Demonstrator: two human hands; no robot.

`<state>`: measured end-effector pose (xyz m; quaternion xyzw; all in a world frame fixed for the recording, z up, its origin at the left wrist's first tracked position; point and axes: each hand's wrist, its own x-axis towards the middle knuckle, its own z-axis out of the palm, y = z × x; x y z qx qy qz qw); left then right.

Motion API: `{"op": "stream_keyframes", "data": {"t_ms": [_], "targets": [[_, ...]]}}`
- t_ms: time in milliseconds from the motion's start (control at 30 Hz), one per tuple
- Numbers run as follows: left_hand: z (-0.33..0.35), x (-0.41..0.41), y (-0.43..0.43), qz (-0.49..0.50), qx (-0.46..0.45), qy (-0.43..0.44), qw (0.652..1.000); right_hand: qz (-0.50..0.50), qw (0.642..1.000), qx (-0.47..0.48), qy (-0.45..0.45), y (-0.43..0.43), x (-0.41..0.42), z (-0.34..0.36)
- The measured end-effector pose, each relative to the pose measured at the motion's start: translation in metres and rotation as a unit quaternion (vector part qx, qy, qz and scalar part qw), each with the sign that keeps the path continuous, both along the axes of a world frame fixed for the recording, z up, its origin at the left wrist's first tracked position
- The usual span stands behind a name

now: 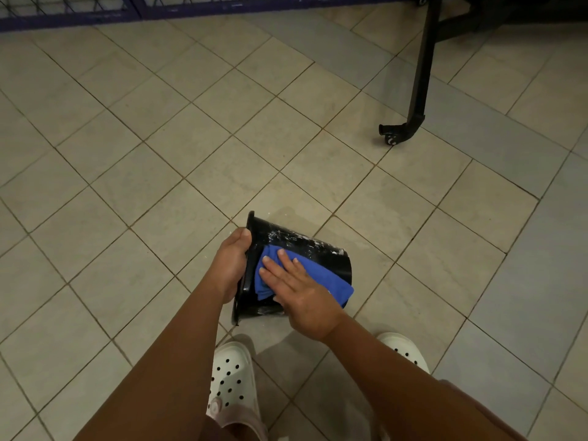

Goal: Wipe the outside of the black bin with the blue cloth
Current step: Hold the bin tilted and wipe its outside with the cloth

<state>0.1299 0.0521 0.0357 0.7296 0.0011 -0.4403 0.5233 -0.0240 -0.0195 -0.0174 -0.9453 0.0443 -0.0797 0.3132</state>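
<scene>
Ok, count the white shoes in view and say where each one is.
2. One white shoe is at the bottom centre, below the black bin. The other white shoe is to its right, partly hidden behind the right forearm.

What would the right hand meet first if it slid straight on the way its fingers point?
The right hand, flat on the folded blue cloth, points up-left along the tipped black plastic bin. It would probably meet the bin's flared rim first, where the left hand grips; depth is unclear.
</scene>
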Motion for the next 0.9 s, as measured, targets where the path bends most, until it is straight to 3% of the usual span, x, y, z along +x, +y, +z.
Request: {"op": "stream_keyframes", "data": {"t_ms": [200, 400, 533, 700, 900], "targets": [[0.010, -0.001, -0.013, 0.009, 0.011, 0.032, 0.999, 0.000, 0.999, -0.002, 0.040, -0.008, -0.014, 0.002], [0.007, -0.001, -0.008, -0.007, 0.071, 0.041, 0.997, 0.007, 1.000, 0.001, -0.005, 0.010, -0.009, -0.013], [0.004, 0.002, -0.007, 0.012, 0.059, 0.051, 0.997, -0.053, 0.996, 0.060, -0.028, 0.006, 0.007, -0.011], [0.002, -0.001, -0.011, 0.027, 0.054, -0.001, 0.998, -0.173, 0.977, 0.127, -0.007, 0.003, 0.018, -0.008], [0.001, -0.001, -0.007, -0.023, 0.056, -0.017, 0.998, -0.074, 0.994, 0.038, -0.076, 0.012, 0.006, -0.012]]}}
